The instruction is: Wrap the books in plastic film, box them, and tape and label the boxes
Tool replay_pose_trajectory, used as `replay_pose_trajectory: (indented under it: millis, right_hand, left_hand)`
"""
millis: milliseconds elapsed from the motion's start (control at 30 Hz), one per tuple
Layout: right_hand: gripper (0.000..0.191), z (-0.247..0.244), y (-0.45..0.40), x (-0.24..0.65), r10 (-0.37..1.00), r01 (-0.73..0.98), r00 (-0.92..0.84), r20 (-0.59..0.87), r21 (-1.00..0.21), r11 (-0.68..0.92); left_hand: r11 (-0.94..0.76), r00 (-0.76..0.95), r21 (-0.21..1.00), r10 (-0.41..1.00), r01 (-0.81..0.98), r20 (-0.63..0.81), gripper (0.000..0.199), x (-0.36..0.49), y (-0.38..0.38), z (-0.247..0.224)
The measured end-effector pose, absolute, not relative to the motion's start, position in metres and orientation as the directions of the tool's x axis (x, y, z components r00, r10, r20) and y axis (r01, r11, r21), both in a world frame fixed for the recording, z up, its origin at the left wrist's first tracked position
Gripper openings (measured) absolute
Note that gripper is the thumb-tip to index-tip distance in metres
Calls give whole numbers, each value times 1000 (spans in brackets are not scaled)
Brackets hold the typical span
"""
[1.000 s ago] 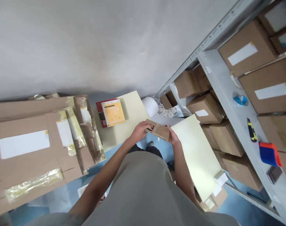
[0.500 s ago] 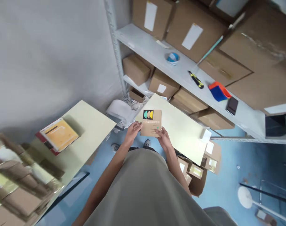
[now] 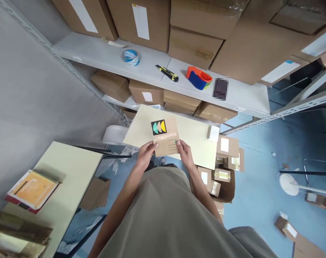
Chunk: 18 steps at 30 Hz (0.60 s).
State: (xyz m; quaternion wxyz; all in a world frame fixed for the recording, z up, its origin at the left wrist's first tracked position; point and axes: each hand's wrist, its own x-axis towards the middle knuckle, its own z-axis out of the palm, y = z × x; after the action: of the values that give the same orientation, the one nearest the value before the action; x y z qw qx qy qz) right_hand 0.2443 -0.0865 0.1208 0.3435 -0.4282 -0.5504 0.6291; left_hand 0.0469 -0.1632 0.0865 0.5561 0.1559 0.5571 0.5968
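Note:
A tan booklet (image 3: 166,138) with a black panel of green, tan and yellow half-circles and Chinese lettering is held up in front of my body. My left hand (image 3: 147,153) grips its lower left edge, thumb on the cover. On the right edge, my right hand (image 3: 184,152) pinches it, thumb also on the front. Behind the booklet lies a pale yellow tabletop (image 3: 200,148), with a small white box (image 3: 213,133) near its right end.
A grey shelf (image 3: 149,70) ahead bears cartons, a tape roll (image 3: 131,57), a box cutter (image 3: 167,73) and an orange-blue item (image 3: 198,77). Left, another table (image 3: 71,165) holds stacked books (image 3: 33,190). Small cartons (image 3: 222,175) sit at right; a white stool (image 3: 288,184) stands farther right.
The view has turned right, so the shelf lies more squarely ahead. My right thumb now rests on the booklet's right edge instead of my fingers lying over its lower cover.

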Motion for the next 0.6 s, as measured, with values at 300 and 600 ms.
replay_pose_trajectory:
  millis: [300,600]
  right_hand:
    - [54,121,-70,263,986,215,-166,-9,-976,27]
    - [59,133,-80,209,972,278,-208,-109,-959,-48]
  left_hand:
    - [192,-463,931,825,-310,-324,54,66,-135,107]
    - [126,-551,990,831,57,-74,33,106,-132,123]
